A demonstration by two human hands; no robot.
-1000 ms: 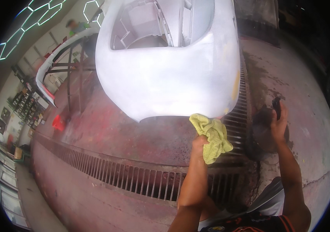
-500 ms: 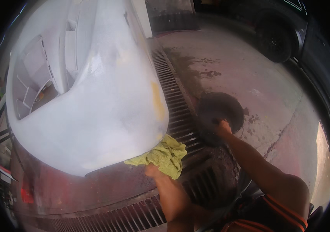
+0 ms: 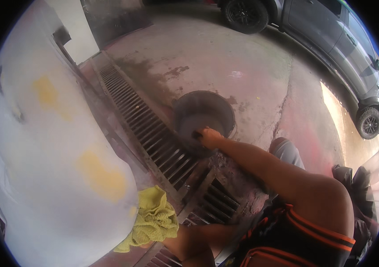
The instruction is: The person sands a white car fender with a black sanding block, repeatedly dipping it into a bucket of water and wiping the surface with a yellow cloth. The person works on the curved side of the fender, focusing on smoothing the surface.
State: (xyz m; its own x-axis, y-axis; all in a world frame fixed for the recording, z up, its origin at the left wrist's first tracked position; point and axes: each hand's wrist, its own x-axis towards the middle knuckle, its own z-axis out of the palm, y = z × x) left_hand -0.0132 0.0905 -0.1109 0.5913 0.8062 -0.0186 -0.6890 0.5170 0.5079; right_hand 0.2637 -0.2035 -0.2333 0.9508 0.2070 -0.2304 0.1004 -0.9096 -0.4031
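A white-primed car bumper (image 3: 60, 178) with yellow patches takes up the left side. At its rounded lower corner hangs a crumpled yellow-green cloth (image 3: 156, 218), touching the bumper. My left hand (image 3: 168, 242) is closed on this cloth, which hides most of its fingers. Further right, a black bucket (image 3: 227, 111) stands on the floor beside the drain grate. My right hand (image 3: 210, 137) reaches over the bucket's opening with its fingers curled together. Something small and dark shows at the fingertips, too unclear to name. Cloudy, dark contents inside the bucket are hard to make out.
A slatted drain grate (image 3: 138, 120) runs between bumper and bucket, and a second stretch (image 3: 216, 202) lies nearer me. Wet stains mark the concrete floor (image 3: 260, 84). A grey pickup truck (image 3: 318, 35) is parked at the far right. A white post (image 3: 76, 31) stands far left.
The view has swung to the right, so the bumper now sits further left and more of the truck shows. My left hand keeps the cloth at the bumper; my right hand remains at the bucket.
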